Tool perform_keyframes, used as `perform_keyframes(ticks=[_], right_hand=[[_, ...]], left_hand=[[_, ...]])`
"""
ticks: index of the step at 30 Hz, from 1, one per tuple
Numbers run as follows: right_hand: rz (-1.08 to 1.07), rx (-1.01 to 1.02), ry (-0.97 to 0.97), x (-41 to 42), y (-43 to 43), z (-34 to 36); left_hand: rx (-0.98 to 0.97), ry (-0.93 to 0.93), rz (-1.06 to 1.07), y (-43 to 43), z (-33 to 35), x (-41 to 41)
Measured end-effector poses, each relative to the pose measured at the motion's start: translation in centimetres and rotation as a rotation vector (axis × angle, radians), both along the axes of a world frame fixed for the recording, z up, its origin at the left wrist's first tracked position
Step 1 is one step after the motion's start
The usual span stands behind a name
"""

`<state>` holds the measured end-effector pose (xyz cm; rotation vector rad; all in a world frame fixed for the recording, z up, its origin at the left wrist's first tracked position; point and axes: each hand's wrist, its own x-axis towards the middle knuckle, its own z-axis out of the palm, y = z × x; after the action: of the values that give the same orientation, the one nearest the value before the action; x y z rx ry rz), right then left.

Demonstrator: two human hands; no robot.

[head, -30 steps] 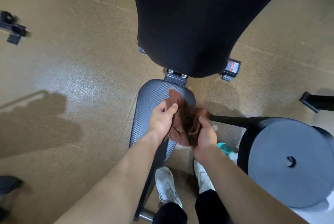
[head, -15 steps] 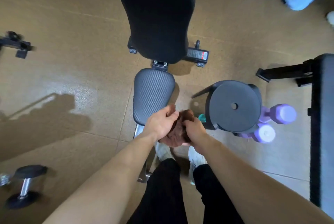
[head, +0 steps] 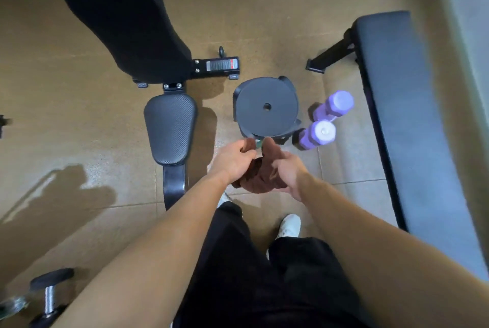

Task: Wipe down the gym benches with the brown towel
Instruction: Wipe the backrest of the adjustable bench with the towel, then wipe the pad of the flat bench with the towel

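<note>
The brown towel (head: pixel 260 177) hangs bunched between both hands, in the air just on the near side of the round black stool (head: pixel 267 108) and above the tan floor (head: pixel 79 116). Left of the stool stands the adjustable bench, with its ribbed seat pad (head: pixel 170 126) and tilted backrest (head: pixel 127 18). Right of the stool, past two purple dumbbells (head: pixel 321 132) standing just beside it, lies the flat bench (head: pixel 412 116). So the stool and dumbbells sit between the two benches. A black dumbbell (head: pixel 50 298) lies well apart from the stool, at the near left. The left hand (head: pixel 232 159), knuckles up, curls its fingers over the towel's upper edge and pinches it. The right hand (head: pixel 287 171) grips the bundle from the right, with cloth draped over its hidden fingers.
</note>
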<state>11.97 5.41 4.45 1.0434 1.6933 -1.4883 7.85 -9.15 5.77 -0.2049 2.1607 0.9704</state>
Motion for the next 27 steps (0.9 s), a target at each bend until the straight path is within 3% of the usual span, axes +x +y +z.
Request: perform_keyframes(ticks=[6, 14, 23, 27], right_hand=[[-0.405, -0.02, 0.083, 7.8, 11.7, 1.9], [-0.946, -0.227, 0.131, 19.6, 25.5, 4.1], [-1.408, 0.071, -0.065, 35.5, 36.8, 0.8], [-1.628, 0.097, -0.133, 41.5, 38.1, 2.1]], left_hand=[[-0.066, 0.066, -0.338, 12.6, 2.8, 3.4], [-0.051, 0.15, -0.653, 28.6, 6.0, 9.4], [-0.016, 0.272, -0.809, 42.9, 7.6, 18.2], [0.011, 0.199, -0.869, 47.0, 6.3, 20.6]])
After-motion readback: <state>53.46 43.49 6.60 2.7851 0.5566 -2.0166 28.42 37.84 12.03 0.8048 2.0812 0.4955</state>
